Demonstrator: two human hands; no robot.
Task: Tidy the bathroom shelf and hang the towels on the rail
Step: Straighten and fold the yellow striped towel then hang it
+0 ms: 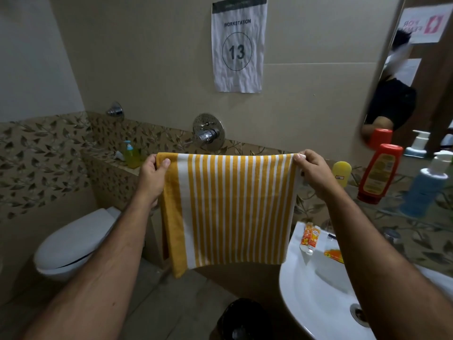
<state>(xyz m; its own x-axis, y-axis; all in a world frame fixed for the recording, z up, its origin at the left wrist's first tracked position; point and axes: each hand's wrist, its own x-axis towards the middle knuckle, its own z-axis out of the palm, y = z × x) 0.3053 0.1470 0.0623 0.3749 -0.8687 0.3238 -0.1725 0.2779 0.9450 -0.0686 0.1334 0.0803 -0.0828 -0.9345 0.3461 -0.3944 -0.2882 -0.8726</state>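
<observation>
Item one: toilet (73, 244), white, lid down, low on my left against the leaf-patterned tile.

Item two: washbasin (308, 290), white, lower right. I see a small orange-and-white tube (309, 238) lying on its back rim, with an orange packet (333, 255) just beside it.

Item three: striped towel (228, 209), yellow and white, hanging flat and spread wide in front of me, between toilet and washbasin. I cannot tell whether its top edge lies over a rail.

Item four: my left hand (152, 175), fingers curled round the towel's upper left corner, thumb on the front face.

Item five: my right hand (312, 171), pinching the upper right corner, fingertips folded over the top edge.

Item six: paper sign (238, 45) on the wall, reading WORKSTATION 13.

Item seven: blue pump bottle (425, 186) at the far right by the mirror, blurred.

Item eight: red bottle (378, 174), cap down, leaning just left of the pump bottle.

Item nine: yellow bottle (341, 173), near my right hand.

Item ten: green soap dispenser (130, 154) on the tiled ledge, left of the towel.
</observation>
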